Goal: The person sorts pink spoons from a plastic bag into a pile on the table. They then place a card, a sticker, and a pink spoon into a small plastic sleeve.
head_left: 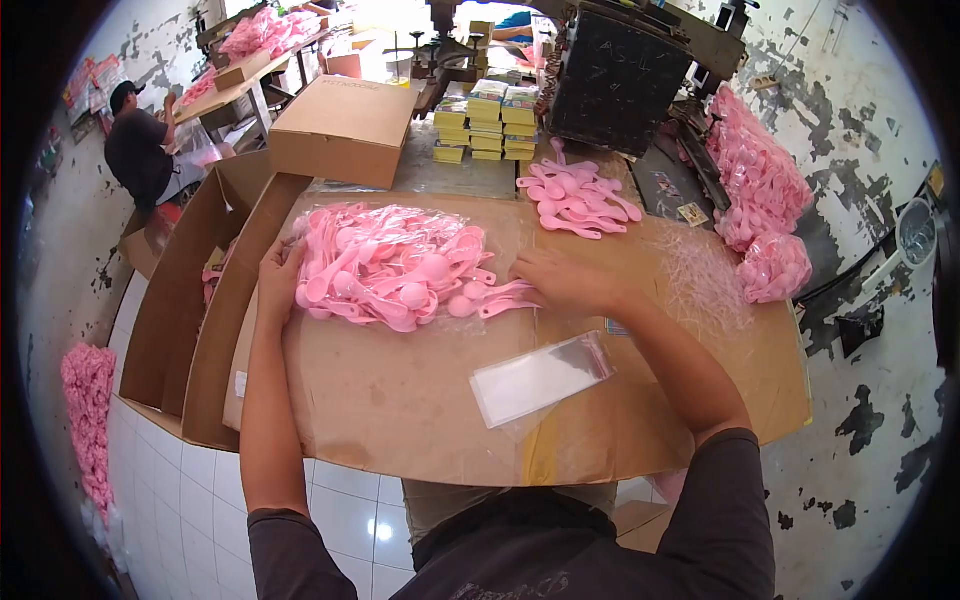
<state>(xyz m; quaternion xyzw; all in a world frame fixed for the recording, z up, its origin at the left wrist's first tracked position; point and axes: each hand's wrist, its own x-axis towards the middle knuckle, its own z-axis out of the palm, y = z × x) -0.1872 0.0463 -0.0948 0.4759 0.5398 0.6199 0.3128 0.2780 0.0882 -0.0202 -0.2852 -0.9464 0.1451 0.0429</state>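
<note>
A clear plastic bag full of pink spoons (pixel 385 265) lies on the cardboard-covered table. My left hand (pixel 278 278) grips the bag's left edge, its fingers partly hidden by the plastic. At the bag's right end, several loose pink spoons (pixel 480 298) stick out. My right hand (pixel 560 282) is closed around the handle ends of these spoons. Nearer to me lies a stack of clear flat plastic sleeves (pixel 543 380). Beyond my right hand is a loose pile of pink spoons (pixel 578 195).
Stacks of yellow-edged cards (pixel 487 120) stand at the back beside a closed cardboard box (pixel 345 125). An open carton (pixel 200 300) borders the table's left side. Plastic shreds (pixel 700 275) and bagged pink spoons (pixel 765 180) lie at right. Another person (pixel 145 150) sits far left.
</note>
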